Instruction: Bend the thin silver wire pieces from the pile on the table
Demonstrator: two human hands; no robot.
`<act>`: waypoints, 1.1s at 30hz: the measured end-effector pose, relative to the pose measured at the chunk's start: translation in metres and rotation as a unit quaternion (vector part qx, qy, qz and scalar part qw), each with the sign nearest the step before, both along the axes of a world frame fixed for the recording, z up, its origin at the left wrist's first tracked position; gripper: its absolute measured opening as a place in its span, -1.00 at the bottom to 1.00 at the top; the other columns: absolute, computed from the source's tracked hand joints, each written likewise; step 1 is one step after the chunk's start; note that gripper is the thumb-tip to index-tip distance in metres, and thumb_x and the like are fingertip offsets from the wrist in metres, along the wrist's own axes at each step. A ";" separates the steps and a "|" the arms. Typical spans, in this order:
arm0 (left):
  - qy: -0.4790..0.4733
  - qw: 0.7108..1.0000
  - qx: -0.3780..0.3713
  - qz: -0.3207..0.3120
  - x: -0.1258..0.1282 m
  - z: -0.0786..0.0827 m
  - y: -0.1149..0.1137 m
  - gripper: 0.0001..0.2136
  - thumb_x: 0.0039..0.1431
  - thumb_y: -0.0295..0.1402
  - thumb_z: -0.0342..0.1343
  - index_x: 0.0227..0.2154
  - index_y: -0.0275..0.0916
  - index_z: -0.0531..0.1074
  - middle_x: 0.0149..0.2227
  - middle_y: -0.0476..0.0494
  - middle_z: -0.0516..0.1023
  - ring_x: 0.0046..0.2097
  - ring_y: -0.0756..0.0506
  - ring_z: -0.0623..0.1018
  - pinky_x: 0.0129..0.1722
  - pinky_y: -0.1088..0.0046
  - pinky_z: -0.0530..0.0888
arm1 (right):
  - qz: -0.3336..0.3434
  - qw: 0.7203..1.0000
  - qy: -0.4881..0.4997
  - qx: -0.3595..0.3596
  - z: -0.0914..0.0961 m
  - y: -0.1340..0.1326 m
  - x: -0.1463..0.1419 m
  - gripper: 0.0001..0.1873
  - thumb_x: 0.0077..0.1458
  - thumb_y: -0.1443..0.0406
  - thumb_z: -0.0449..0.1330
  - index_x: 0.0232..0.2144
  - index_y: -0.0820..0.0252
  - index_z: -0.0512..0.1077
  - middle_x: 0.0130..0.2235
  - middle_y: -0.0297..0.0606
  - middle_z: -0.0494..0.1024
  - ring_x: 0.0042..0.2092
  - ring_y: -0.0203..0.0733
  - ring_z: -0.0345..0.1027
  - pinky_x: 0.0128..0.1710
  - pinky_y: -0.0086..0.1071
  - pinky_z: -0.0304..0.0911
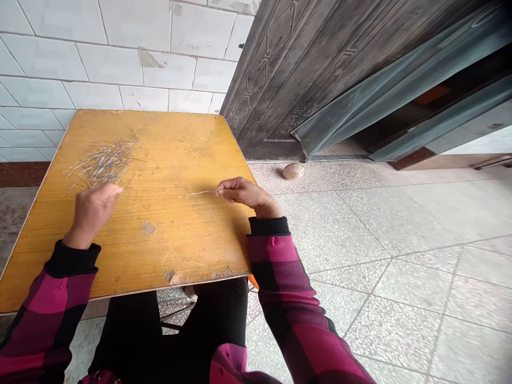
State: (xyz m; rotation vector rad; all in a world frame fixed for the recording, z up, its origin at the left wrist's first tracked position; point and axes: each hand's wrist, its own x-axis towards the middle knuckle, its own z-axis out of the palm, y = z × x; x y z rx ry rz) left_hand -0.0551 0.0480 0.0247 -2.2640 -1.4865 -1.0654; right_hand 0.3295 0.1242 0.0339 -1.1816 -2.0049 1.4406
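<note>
A loose heap of thin silvery wire pieces [106, 160] lies on the left half of a yellow wooden table [172, 160]. Just in front of that heap, my left hand [93, 210] is closed, its fingers curled and thumb pressed toward them. Whatever it may hold is hidden from the camera. Over the right side of the tabletop, my right hand [242, 193] pinches one end of a thin wire [200, 192] between thumb and fingertips. The wire's free end points left, toward the middle of the table.
White wall tiles [132, 32] stand right behind the table. To the right are a dark carved door [272, 69] and a grey-green curtain [360, 101]. A ball [293, 170] rests on the speckled tile floor [360, 224]. Worn patches mark the table's front edge.
</note>
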 end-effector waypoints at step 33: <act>-0.214 0.966 -0.135 -0.052 0.080 -0.028 -0.017 -0.87 0.24 -0.42 0.00 -0.32 -0.27 0.45 -0.49 -0.03 0.57 -0.52 0.02 0.54 -0.48 0.54 0.44 | -0.204 0.959 0.199 -0.001 -0.015 -0.019 -0.068 -0.66 -0.06 0.06 0.28 -0.41 0.24 0.41 -0.47 -0.32 0.46 -0.51 -0.40 0.25 -0.54 -0.49 0.14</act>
